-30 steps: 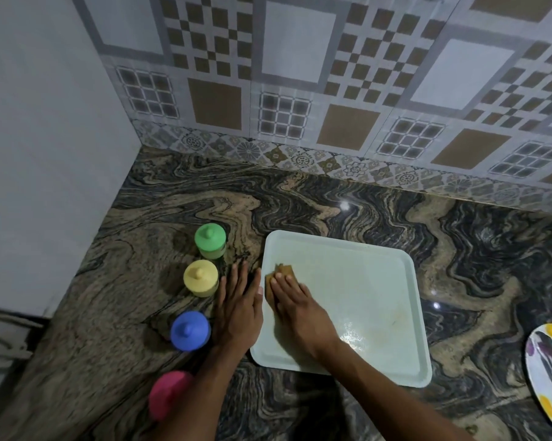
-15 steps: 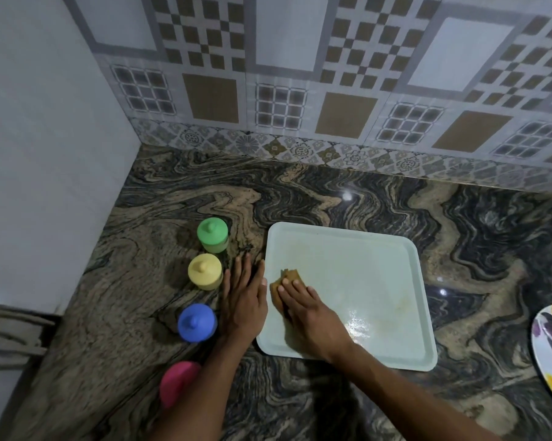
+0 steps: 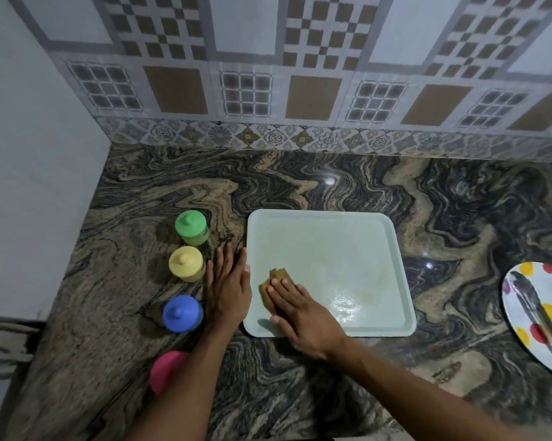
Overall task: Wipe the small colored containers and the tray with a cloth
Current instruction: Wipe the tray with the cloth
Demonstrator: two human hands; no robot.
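A pale green tray (image 3: 332,243) lies flat on the marbled counter. My right hand (image 3: 300,310) presses a folded brown cloth (image 3: 276,280) onto the tray's near-left part, fingers straight. My left hand (image 3: 228,284) lies flat on the counter, its thumb against the tray's left edge. Left of it stand lidded containers in a row: green (image 3: 191,226), yellow (image 3: 186,263), blue (image 3: 182,313) and pink (image 3: 166,370), the pink one partly hidden by my left forearm.
A white plate with coloured dots (image 3: 541,316) sits at the right edge with metal tongs (image 3: 538,316) on it. A tiled wall runs along the back and a plain wall stands at the left. The counter's front edge is near my forearms.
The camera view has shifted a little. My right hand and the cloth have slid slightly toward me on the tray. My left hand stays at the tray's left edge.
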